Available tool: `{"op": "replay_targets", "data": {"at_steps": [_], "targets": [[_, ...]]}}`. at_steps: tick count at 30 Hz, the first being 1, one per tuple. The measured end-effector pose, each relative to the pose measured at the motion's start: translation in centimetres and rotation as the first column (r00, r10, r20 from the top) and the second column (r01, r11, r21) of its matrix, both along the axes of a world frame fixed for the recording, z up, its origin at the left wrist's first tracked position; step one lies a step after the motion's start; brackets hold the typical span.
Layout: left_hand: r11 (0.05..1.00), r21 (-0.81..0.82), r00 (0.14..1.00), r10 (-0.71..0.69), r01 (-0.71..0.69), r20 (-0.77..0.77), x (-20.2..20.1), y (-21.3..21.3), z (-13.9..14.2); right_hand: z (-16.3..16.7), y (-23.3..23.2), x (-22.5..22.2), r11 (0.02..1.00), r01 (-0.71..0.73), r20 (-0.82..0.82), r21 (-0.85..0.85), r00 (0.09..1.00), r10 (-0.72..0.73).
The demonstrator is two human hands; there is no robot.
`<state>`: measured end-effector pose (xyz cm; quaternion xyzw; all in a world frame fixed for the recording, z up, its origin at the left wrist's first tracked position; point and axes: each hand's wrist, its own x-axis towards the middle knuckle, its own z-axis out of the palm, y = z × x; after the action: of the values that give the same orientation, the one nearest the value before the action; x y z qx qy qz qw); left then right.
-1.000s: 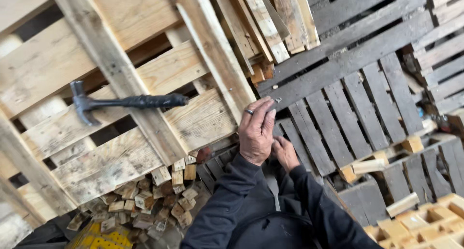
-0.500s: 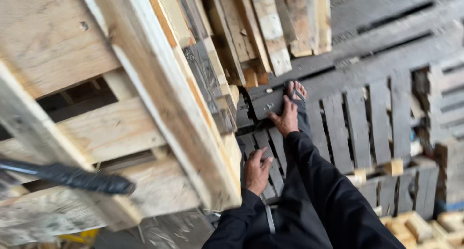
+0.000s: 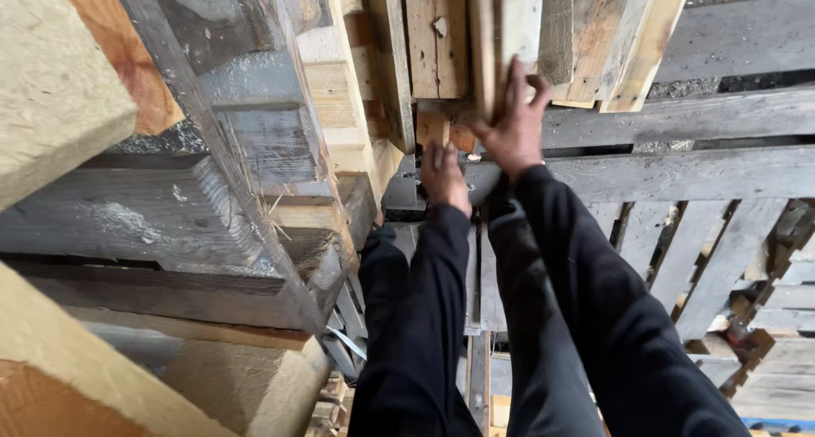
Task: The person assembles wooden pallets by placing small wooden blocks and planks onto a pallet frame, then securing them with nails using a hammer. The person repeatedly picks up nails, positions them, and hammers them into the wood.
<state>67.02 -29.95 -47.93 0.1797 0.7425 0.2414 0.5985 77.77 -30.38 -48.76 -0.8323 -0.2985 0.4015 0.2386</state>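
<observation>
At the left edge of the view, the frame is filled by the close, tilted underside of a wooden pallet [image 3: 212,191], its grey weathered boards and pale blocks seen from very near; half a second ago this pallet was seen farther off with a black hammer lying on it, and that hammer is no longer in view. Just right of the pallet's edge, the left hand [image 3: 444,176] is pressed against the small wooden block [image 3: 433,125] under the stacked boards, with its fingers laid flat and close together rather than curled around anything. Further right, the right hand [image 3: 512,123], which was lower and flat on grey slats a moment ago, has been raised onto the upright plank [image 3: 497,30]; the fingers are spread wide and wrapped over the plank's lower end. It is judged that the work has shifted from steadying to pulling this plank free. The plank's long axis runs toward the top edge of the view, its lower end pointing at the person. At the right edge, grey pallet slats [image 3: 679,174] are seen lying crosswise beneath both sleeves.
</observation>
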Motion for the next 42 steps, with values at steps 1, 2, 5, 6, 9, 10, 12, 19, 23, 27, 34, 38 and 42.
{"op": "replay_targets", "data": {"at_steps": [1, 2, 5, 6, 9, 10, 12, 19, 23, 27, 34, 38, 42], "targets": [[0.997, 0.05, 0.997, 0.06, -0.062, 0.044, 0.7, 1.5, -1.0, -0.3, -1.1, 1.1, 0.985, 0.081, -0.146, 0.151, 0.988, -0.059], [0.989, -0.017, 0.974, 0.15, -0.15, 0.167, 1.3, 3.0, -1.8, -0.5, -2.0, 2.5, 0.941, 0.182, -0.29, 0.286, 0.952, -0.096], [0.929, -0.24, 0.923, 0.33, -0.282, 0.196, 2.4, 6.3, -2.7, -0.8, -4.2, 6.3, 0.876, 0.456, -0.665, 0.158, 0.705, -0.247], [0.903, -0.303, 0.918, 0.364, -0.305, 0.158, 2.8, 7.4, -2.8, -0.9, -4.5, 7.2, 0.897, 0.418, -0.641, 0.14, 0.729, -0.24], [0.779, -0.427, 0.806, 0.568, -0.459, 0.169, 3.6, 9.1, -2.7, -1.2, -5.2, 8.7, 0.937, 0.341, -0.601, 0.075, 0.765, -0.23], [0.771, -0.44, 0.782, 0.587, -0.461, 0.21, 3.6, 9.6, -2.5, -1.4, -5.2, 8.8, 0.937, 0.343, -0.613, 0.062, 0.754, -0.236], [0.755, -0.471, 0.73, 0.62, -0.456, 0.286, 3.8, 10.4, -2.2, -1.7, -5.4, 8.6, 0.938, 0.345, -0.62, 0.035, 0.743, -0.25], [0.97, -0.23, 0.993, 0.055, -0.078, -0.102, 7.6, 9.0, -1.4, -2.0, -4.8, 7.9, 0.949, 0.301, -0.558, 0.096, 0.805, -0.2], [0.847, -0.119, 0.659, -0.484, 0.518, -0.577, 10.0, 7.6, -0.6, -1.0, -3.8, 7.4, 0.935, 0.355, -0.588, -0.021, 0.752, -0.299], [0.508, -0.163, 0.208, -0.595, 0.846, -0.777, 9.9, 8.8, -1.5, 0.2, -2.6, 6.1, 0.978, 0.157, -0.218, 0.134, 0.968, -0.125], [0.515, 0.042, 0.351, -0.52, 0.856, -0.778, 8.3, 6.9, -3.1, 0.0, -0.1, 1.3, 0.996, 0.086, 0.138, -0.009, 0.987, -0.083], [0.646, 0.462, 0.77, -0.622, 0.608, -0.145, 7.0, 6.0, -1.6, 1.0, -0.8, 0.9, 0.974, 0.156, -0.122, 0.166, 0.983, -0.137], [0.523, 0.065, 0.524, -0.826, 0.85, -0.208, 6.6, 7.4, -0.9, 1.6, -2.4, 5.5, 0.944, -0.142, -0.319, 0.297, 0.917, 0.238]]}}
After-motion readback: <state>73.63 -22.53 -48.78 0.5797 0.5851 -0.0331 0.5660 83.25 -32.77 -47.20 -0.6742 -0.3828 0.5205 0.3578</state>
